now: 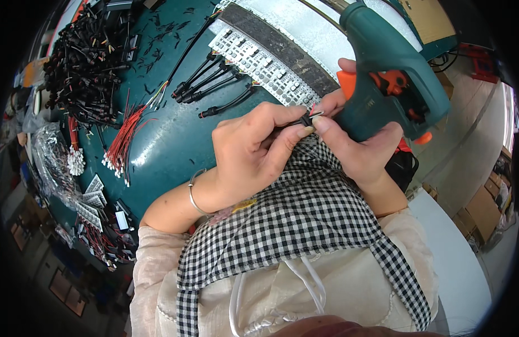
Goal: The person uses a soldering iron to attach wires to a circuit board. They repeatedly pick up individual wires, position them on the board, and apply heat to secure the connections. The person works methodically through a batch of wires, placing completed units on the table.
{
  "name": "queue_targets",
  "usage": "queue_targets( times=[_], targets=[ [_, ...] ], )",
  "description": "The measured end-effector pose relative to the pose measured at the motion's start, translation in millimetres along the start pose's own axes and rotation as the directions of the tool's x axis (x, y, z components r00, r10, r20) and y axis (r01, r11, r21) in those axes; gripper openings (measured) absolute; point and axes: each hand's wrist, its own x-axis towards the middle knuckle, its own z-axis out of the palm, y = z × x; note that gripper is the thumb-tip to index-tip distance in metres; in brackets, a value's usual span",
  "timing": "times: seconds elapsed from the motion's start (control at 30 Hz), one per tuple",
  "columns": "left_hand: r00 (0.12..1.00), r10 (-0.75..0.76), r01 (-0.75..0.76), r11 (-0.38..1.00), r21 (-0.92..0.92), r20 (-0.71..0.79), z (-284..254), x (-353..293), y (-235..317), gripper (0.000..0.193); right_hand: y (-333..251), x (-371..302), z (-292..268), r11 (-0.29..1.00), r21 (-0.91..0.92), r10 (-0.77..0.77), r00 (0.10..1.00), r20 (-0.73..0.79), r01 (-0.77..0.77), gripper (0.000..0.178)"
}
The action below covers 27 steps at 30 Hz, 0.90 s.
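Closest to the camera is the person's own lap: a black-and-white checked apron [304,224] over a pale top, with the edge of a dark green table [169,140] right in front of it. Off to the right, a pale floor and some brown cardboard boxes [484,210], so it looks like a workshop.

The left hand [248,154] is curled almost closed, thumb and fingertips pinching a small black connector [304,121] just above the apron, roughly in the middle of the view. A silver bangle [195,194] sits on that wrist. The connector's long axis runs about left-right, its tip pointing right toward the glue gun, with tiny red wire ends showing there.

The right hand [357,143] is wrapped tight around the grip of a teal glue gun [388,73] with an orange trigger. Its body slants up and to the left, and the nozzle end comes down beside the connector; whether they touch is too hard to tell.

Farther back on the table: several black leads [214,81] lying loose, a bundle of red wires [124,140], white LED strips [259,59], and a big heap of black connectors [82,62] at the far left.
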Motion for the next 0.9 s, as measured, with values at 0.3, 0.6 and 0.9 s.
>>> queue_targets(
  times=[0.3, 0.6, 0.9],
  targets=[
    [0.96, 0.279, -0.269, 0.946, 0.178, -0.032, 2, 5, -7, 0.02, -1, 0, 2, 0.999, 0.047, 0.029, 0.999, -0.04, -0.027, 0.057],
    [0.97, 0.229, -0.204, 0.949, 0.242, -0.08, 4, 4, -5, 0.015, 0, -6, 3, 0.994, -0.075, 0.074, 0.997, -0.009, -0.074, 0.054],
    [0.999, -0.033, 0.029, 0.996, 0.088, 0.036, -1, 6, -2, 0.011, 0, -6, -8, 0.984, -0.176, -0.03, 1.0, 0.001, 0.03, 0.056]
  ],
)
